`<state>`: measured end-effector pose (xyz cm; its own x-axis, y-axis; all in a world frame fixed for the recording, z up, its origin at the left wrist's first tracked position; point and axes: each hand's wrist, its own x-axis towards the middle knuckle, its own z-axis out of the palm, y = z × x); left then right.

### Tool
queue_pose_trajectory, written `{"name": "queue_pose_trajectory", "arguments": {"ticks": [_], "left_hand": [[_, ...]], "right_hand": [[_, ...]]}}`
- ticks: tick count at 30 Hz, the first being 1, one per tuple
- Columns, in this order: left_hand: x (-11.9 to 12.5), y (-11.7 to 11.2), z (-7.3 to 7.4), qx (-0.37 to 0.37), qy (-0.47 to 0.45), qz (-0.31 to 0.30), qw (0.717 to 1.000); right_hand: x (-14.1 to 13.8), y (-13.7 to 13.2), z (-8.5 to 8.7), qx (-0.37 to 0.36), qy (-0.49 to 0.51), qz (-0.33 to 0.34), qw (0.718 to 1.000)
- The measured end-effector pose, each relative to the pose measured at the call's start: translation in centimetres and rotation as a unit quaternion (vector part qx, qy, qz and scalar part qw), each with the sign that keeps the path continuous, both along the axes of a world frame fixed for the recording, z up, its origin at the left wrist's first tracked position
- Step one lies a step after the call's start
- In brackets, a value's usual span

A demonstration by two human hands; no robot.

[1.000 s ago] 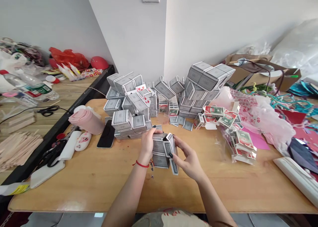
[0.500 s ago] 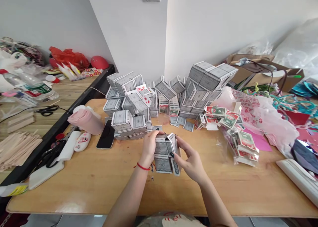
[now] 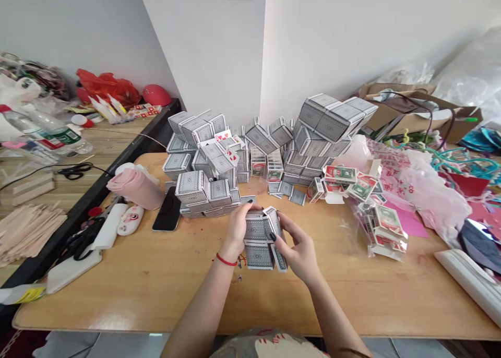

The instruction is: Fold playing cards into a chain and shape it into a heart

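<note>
Just above the table's front half, a block folded from playing cards [image 3: 258,243] is held between my two hands, its grey patterned backs facing me. My left hand [image 3: 238,227] is closed around its left side and top edge. A tilted playing card piece [image 3: 272,223] stands at an angle on the block's right side, and my right hand [image 3: 299,243] pinches it, thumb on the near face and fingers behind. Beyond my hands rise stacks of similar card blocks, one on the left [image 3: 191,188] and a taller one on the right [image 3: 329,120].
Opened card boxes [image 3: 385,222] and a pink plastic bag [image 3: 415,175] lie to the right. A phone [image 3: 166,212], a pink roll [image 3: 136,188] and black scissors [image 3: 86,238] are on the left. A cardboard box [image 3: 422,107] stands at the back right.
The tilted card piece leans a little more, and its upper end has shifted slightly. Both hands keep their hold on the block; the view has moved slightly.
</note>
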<state>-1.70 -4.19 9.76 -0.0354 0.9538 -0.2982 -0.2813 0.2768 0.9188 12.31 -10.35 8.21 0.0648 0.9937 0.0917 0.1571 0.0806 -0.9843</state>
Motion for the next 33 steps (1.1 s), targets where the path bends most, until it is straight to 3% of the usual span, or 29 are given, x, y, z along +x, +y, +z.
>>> {"name": "queue_pose_trajectory", "arguments": {"ticks": [6,15,22,33], "left_hand": [[0.0,0.1,-0.3,-0.055,-0.058,-0.008,0.997],[0.1,-0.1,-0.5,-0.054,-0.026,0.013,0.998],[0.0,-0.1,-0.7,-0.103,-0.074,0.010,0.992],[0.1,0.2,-0.6,-0.113,-0.058,0.026,0.992]], "right_hand": [[-1.0,-0.2,-0.4,0.001,0.009,-0.028,1.000],[-2.0,-0.6,-1.4,-0.002,0.022,-0.070,0.997],[-1.9,-0.8,-1.9,-0.001,0.013,-0.086,0.996],[-1.7,-0.5,-0.9,-0.011,0.004,-0.027,1.000]]}}
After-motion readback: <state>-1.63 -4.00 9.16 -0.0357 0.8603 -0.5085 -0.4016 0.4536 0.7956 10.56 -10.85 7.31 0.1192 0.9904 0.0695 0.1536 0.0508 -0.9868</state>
